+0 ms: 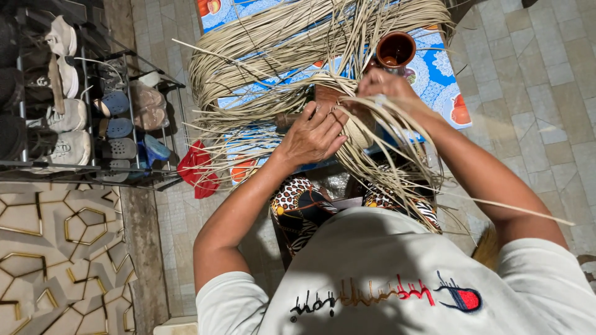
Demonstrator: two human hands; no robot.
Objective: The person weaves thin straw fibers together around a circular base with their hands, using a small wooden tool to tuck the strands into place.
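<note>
Along the bottom of the frame sits the person's white shirt (385, 279), with a patterned cloth (304, 208) over the lap just above it. Above that, at the centre, the left hand (313, 136) lies curled over a small woven piece (357, 127), its grip pressed on the weave. Just right of it, the right hand (388, 87) has its grip pinched shut on a bundle of pale reed strips (397, 149), which arc down from the fingers toward the lap and fan out to the right. Past the hands, in the upper centre, a large coil of the same reed (279, 43) lies on a blue patterned mat (444, 68) spread on the tiled floor (540, 80). A brown cup (395, 49) stands on the mat just beyond the right hand. At the left, a red cloth (198, 167) lies by a metal shoe rack (81, 111) full of shoes.
</note>
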